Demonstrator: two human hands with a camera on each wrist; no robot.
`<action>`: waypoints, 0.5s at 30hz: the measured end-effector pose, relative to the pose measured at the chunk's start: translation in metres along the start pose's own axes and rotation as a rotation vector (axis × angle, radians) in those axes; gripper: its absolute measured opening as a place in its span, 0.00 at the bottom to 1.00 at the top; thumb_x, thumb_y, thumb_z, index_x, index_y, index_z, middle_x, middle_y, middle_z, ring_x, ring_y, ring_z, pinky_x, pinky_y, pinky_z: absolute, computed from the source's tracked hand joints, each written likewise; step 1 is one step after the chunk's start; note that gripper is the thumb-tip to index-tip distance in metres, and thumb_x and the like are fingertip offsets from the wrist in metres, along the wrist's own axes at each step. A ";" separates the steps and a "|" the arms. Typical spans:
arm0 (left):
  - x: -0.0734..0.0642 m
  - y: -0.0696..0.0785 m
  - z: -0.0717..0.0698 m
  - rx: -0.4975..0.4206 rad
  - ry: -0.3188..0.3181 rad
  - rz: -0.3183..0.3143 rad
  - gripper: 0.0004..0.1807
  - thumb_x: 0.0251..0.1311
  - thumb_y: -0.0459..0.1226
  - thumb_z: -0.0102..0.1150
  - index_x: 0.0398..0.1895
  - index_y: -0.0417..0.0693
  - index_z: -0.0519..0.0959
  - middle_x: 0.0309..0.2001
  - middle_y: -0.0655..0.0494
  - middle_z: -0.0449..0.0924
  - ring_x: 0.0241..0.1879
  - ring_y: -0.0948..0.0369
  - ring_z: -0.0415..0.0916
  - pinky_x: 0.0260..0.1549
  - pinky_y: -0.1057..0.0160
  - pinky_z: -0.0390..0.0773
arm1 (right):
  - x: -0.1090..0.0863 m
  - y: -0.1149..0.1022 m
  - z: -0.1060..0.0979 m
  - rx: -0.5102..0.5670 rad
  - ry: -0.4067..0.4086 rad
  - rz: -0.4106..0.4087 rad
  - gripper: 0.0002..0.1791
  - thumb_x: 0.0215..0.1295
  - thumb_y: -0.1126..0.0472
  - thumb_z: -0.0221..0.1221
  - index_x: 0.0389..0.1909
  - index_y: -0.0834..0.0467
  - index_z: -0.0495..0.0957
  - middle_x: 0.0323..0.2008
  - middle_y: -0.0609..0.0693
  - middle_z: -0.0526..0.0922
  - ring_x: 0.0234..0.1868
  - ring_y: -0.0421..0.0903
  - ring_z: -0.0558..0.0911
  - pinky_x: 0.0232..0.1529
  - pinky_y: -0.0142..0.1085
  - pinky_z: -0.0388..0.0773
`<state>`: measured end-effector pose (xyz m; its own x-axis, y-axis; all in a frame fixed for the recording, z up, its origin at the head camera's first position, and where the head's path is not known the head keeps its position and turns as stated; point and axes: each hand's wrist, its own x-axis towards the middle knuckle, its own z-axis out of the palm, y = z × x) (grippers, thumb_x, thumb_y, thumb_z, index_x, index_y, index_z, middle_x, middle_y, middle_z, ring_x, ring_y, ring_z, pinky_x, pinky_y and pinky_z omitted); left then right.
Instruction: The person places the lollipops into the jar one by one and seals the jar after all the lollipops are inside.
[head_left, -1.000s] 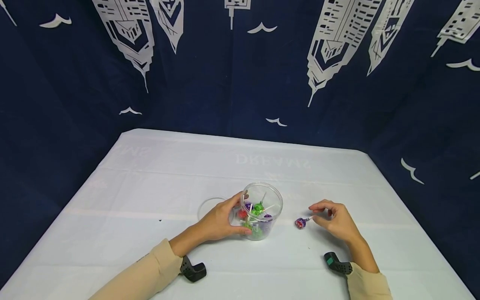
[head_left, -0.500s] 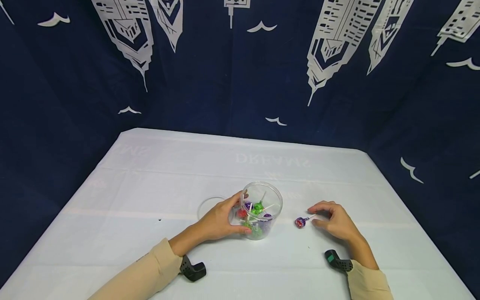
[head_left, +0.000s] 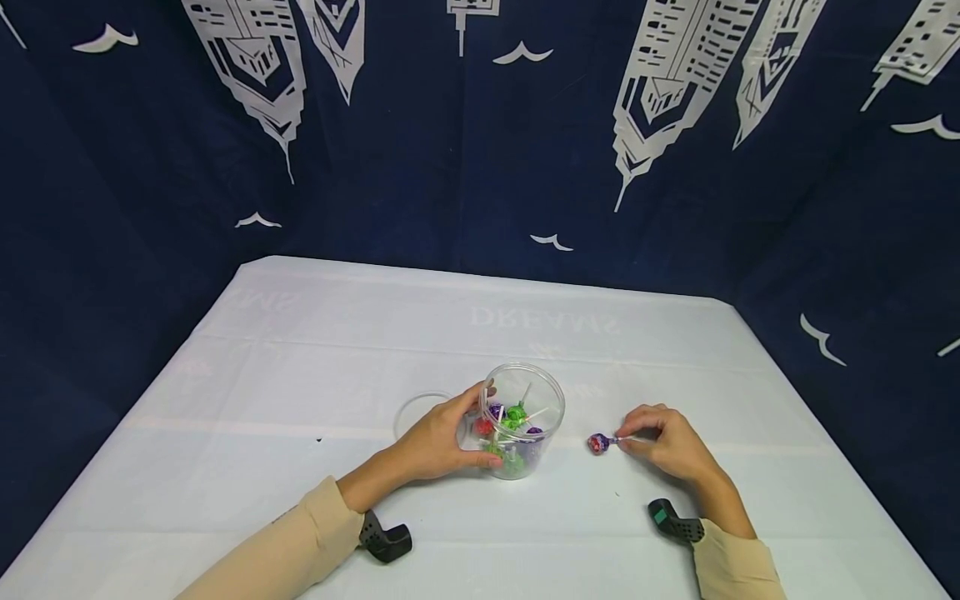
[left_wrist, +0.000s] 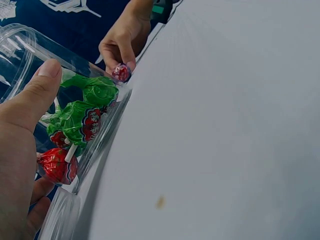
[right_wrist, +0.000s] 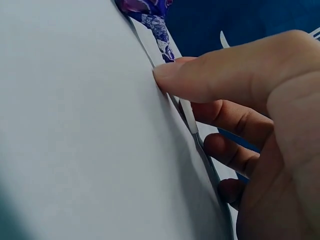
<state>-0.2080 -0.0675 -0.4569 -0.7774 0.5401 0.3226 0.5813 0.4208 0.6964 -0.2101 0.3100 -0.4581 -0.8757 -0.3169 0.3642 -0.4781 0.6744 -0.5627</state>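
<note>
My left hand (head_left: 442, 440) holds a clear plastic tub (head_left: 551, 400) by its side, thumb in front and fingers behind. Inside the tub lie several wrapped lollipops, among them a green lollipop (left_wrist: 80, 122) and a red lollipop (left_wrist: 59, 165), with white sticks poking up. Right of the tub, my right hand (head_left: 667, 442) pinches the stick of a purple lollipop (head_left: 598, 444) between thumb and index finger. Its wrapped head points toward the tub, low at the tabletop. In the right wrist view the white stick (right_wrist: 189, 117) runs past the thumb, the other fingers loosely curled behind.
A clear round lid (head_left: 408, 410) lies on the white tabletop (head_left: 300, 517) behind the left hand, partly hidden by it. A small dark speck (head_left: 318, 439) is at the left. Behind the table hangs a dark blue curtain (head_left: 450, 167) with white prints.
The right thumb and index finger, apart half a second ago, have come together on the purple lollipop's stick. The lollipop has shifted slightly left. The left hand and tub stay put.
</note>
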 end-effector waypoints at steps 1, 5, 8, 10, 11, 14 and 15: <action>0.000 0.000 0.000 0.000 0.000 0.001 0.57 0.45 0.53 0.78 0.76 0.48 0.56 0.63 0.51 0.74 0.64 0.53 0.69 0.64 0.50 0.69 | 0.000 0.000 0.000 0.001 0.000 -0.005 0.11 0.43 0.76 0.73 0.23 0.57 0.87 0.29 0.49 0.84 0.36 0.41 0.76 0.41 0.27 0.68; 0.000 0.000 0.000 0.000 0.000 0.001 0.57 0.45 0.53 0.78 0.76 0.48 0.56 0.63 0.51 0.74 0.64 0.54 0.69 0.64 0.50 0.68 | 0.000 -0.003 -0.002 0.036 -0.006 -0.017 0.11 0.44 0.75 0.74 0.23 0.56 0.87 0.28 0.48 0.84 0.36 0.41 0.77 0.40 0.27 0.68; 0.000 0.000 0.000 -0.001 -0.003 -0.008 0.57 0.45 0.53 0.78 0.76 0.48 0.56 0.64 0.50 0.73 0.65 0.53 0.69 0.64 0.50 0.68 | -0.001 -0.004 -0.002 0.068 -0.015 -0.015 0.10 0.45 0.74 0.74 0.23 0.55 0.87 0.28 0.48 0.84 0.36 0.42 0.77 0.41 0.28 0.68; 0.000 0.001 0.000 -0.002 -0.005 -0.014 0.57 0.45 0.53 0.78 0.76 0.48 0.56 0.64 0.50 0.73 0.65 0.53 0.68 0.64 0.50 0.68 | -0.001 -0.004 -0.003 0.078 -0.027 -0.004 0.10 0.45 0.73 0.74 0.23 0.55 0.87 0.28 0.48 0.84 0.36 0.41 0.78 0.41 0.28 0.68; 0.000 0.001 0.000 -0.001 -0.006 -0.019 0.57 0.45 0.53 0.78 0.76 0.49 0.56 0.65 0.50 0.73 0.65 0.53 0.68 0.64 0.50 0.67 | -0.001 -0.004 -0.003 0.080 -0.033 0.003 0.10 0.46 0.73 0.74 0.23 0.55 0.87 0.28 0.47 0.84 0.36 0.41 0.78 0.41 0.28 0.69; 0.000 0.001 0.000 -0.001 -0.006 -0.024 0.57 0.45 0.54 0.78 0.77 0.49 0.56 0.65 0.50 0.73 0.65 0.53 0.68 0.65 0.50 0.67 | -0.001 -0.003 -0.003 0.078 -0.044 0.027 0.11 0.46 0.73 0.73 0.24 0.54 0.87 0.28 0.44 0.84 0.35 0.39 0.78 0.41 0.27 0.70; 0.000 0.002 0.000 -0.001 -0.006 -0.025 0.57 0.45 0.54 0.78 0.77 0.49 0.56 0.65 0.50 0.73 0.65 0.53 0.68 0.65 0.50 0.67 | -0.001 -0.004 -0.003 0.080 -0.048 0.032 0.11 0.47 0.73 0.73 0.24 0.53 0.87 0.28 0.44 0.84 0.35 0.39 0.78 0.41 0.27 0.70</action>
<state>-0.2068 -0.0670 -0.4558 -0.7903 0.5339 0.3007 0.5613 0.4338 0.7048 -0.2073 0.3100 -0.4538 -0.8918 -0.3290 0.3104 -0.4522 0.6299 -0.6315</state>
